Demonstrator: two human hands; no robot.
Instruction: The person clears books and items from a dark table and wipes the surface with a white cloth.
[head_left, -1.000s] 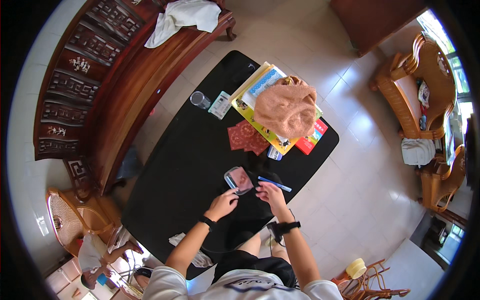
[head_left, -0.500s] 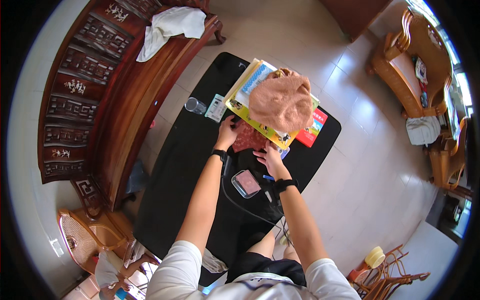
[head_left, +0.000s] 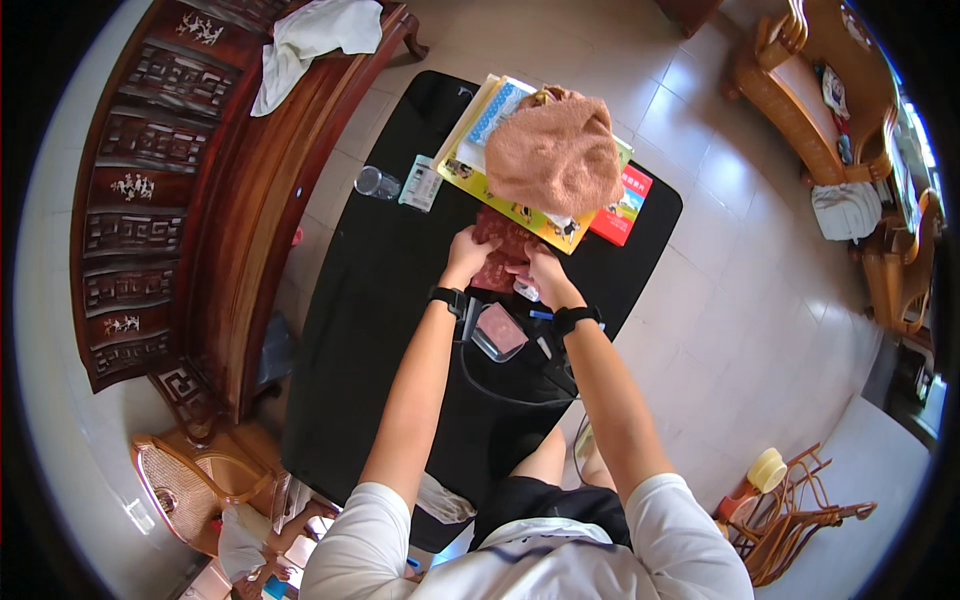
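My left hand is closed on the left side of the dark-red patterned paper packets, below the yellow book stack. My right hand grips their right side, beside a small white object that it partly hides. A peach towel is heaped on the books, with a red box to their right. Below my hands lie a clear case with a pink item and a blue pen, partly behind my right wrist.
A clear cup and a pale package sit at the black table's left edge. A wooden bench runs along the left, wooden armchairs stand at the right, and another person is at lower left.
My hands have reached forward from the pink-item case to the red packets and now close on their sides. The packets are bunched more upright. The view has shifted a little.
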